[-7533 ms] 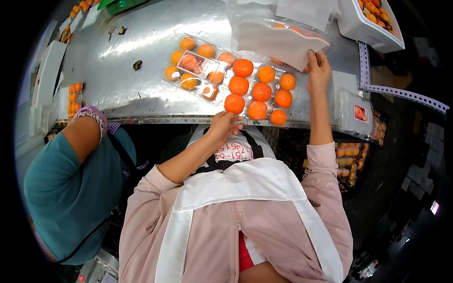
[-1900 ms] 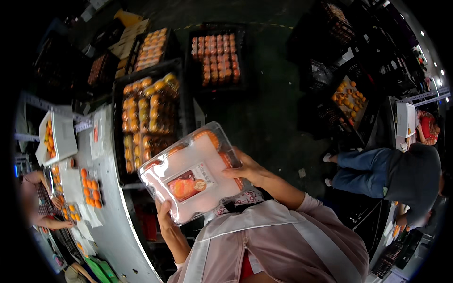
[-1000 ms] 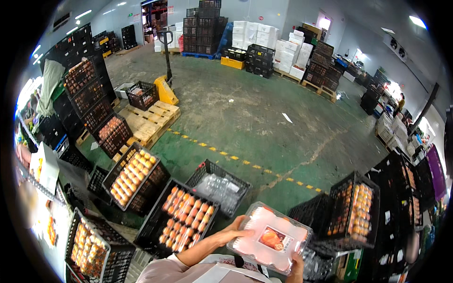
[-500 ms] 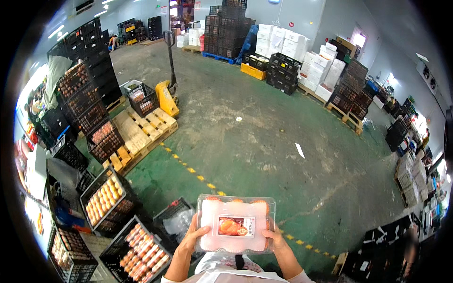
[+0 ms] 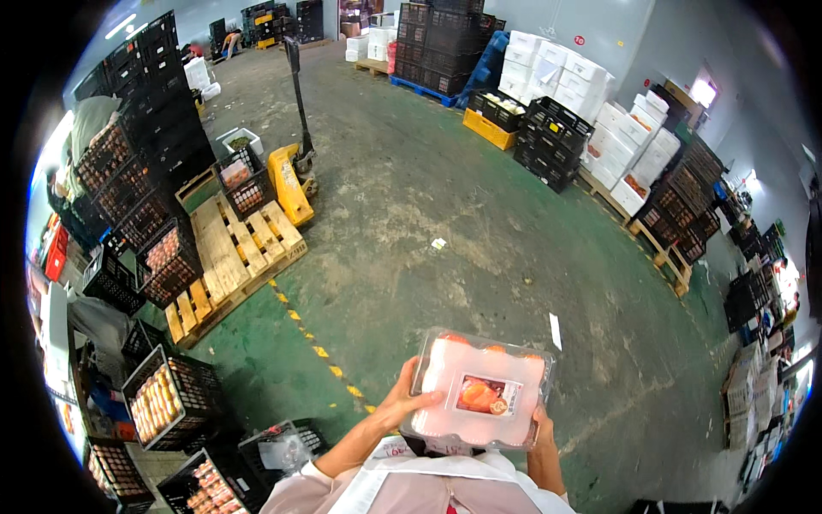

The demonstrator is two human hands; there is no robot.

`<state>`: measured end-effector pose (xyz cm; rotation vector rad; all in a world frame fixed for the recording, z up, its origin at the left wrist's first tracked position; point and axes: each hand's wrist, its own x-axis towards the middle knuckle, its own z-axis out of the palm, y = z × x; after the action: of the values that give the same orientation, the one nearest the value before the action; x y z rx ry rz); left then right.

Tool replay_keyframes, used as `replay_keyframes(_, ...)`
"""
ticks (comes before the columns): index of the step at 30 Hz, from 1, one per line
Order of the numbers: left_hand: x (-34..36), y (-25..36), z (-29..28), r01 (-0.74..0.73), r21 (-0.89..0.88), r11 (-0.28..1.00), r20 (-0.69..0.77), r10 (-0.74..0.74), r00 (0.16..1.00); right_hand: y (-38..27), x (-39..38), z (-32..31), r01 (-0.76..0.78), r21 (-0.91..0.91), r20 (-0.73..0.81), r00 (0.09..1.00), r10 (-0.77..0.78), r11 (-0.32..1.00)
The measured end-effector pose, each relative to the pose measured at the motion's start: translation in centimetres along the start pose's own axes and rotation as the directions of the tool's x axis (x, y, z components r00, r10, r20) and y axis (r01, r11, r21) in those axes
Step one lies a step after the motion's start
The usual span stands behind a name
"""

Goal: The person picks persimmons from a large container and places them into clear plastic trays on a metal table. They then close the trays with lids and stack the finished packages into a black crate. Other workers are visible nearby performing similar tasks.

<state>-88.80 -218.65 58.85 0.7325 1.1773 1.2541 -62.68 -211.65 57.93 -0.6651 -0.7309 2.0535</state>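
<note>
Our left hand (image 5: 404, 401) was closed on the left side of a clear plastic pack (image 5: 482, 391), its thumb laid over the top and its other fingers mostly out of sight. Our right hand (image 5: 543, 430) gripped the opposite side near the lower corner, so the pack hung between the two, just in front of the white apron (image 5: 479, 463) and over the floor (image 5: 428, 274), turned slightly askew. A pale foam sheet (image 5: 443, 368) covered most of the contents, with orange fruit (image 5: 495, 348) peeping out along the far edge, and a picture label (image 5: 497, 396) sat in the middle.

The likeliest trouble, we judged, was the lid: if it was not fully snapped (from this angle we could not really tell), a hold by the rim alone could have let it spring open and spill the fruit. Too hard a press from the left thumb might have buckled the thin plastic or bruised what lay beneath. And if the right hand had slackened, the weight would have swung that corner down. The fruit-filled crate (image 5: 163, 398) and the crate of clear plastic (image 5: 278, 445) stood low at our left, easy to knock with a careless turn.
</note>
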Motion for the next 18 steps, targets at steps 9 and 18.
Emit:
replay_keyframes(9,27.8,14.3,-3.0,-0.104,-0.046,0.994,-0.261,0.088,0.961,-11.8,36.9,-1.2,-0.236,-0.188,0.123,0.958,0.261,0.954)
replay_keyframes(18,54.5,23.2,-15.9,-0.276,-0.213,0.937,-0.438,0.161,0.884,-15.9,71.8,8.1,-0.271,-0.323,0.181,0.922,0.341,0.907)
